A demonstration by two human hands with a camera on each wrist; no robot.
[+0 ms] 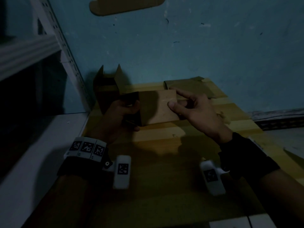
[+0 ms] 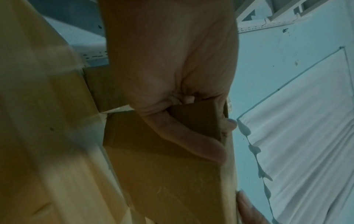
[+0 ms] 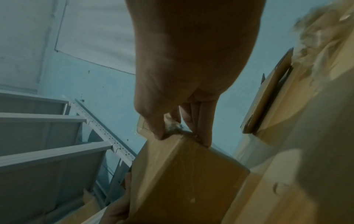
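A small brown cardboard box [image 1: 158, 107] is held just above the wooden table [image 1: 164, 153], between both hands. My left hand [image 1: 130, 112] grips its shadowed left end. In the left wrist view the thumb lies across the box [image 2: 162, 174] and a fingertip hooks over the end flap, where the left hand [image 2: 216, 133] closes. My right hand [image 1: 174, 97] is at the right end, thumb on the near face and index finger over the top edge. In the right wrist view the right hand [image 3: 180, 136] pinches the upper corner of the box [image 3: 182, 181], where there is a crumpled scrap.
An open cardboard box [image 1: 108, 86] with raised flaps stands at the back left against the blue wall. A flattened cardboard piece [image 1: 189, 87] lies at the back right. A white metal shelf rack [image 1: 49, 46] borders the left side. Two white blocks [image 1: 238, 222] sit at the near edge.
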